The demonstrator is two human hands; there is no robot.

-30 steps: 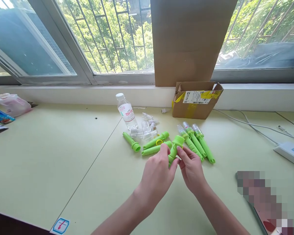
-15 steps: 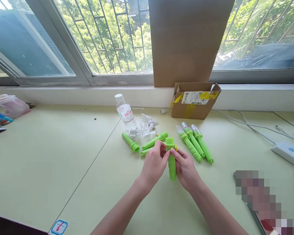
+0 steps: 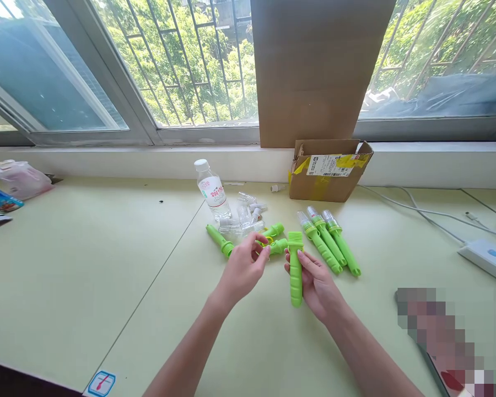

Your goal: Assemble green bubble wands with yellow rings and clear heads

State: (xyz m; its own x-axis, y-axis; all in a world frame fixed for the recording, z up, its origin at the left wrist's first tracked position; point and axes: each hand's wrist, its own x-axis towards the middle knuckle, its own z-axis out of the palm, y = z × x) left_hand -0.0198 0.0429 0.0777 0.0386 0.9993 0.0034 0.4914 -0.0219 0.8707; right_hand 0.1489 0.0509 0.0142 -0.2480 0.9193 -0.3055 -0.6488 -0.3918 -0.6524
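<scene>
Presently, my right hand grips a green tube over the pale table. My left hand is half-curled; whether it holds anything, I cannot tell. From the tube: barred window at eleven o'clock, cardboard box at one, power strip at three.

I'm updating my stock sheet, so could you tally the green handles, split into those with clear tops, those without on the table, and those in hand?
Clear-topped handles on the table: 3
Handles without tops on the table: 3
Topless handle in the right hand: 1
Total: 7 green handles
</scene>
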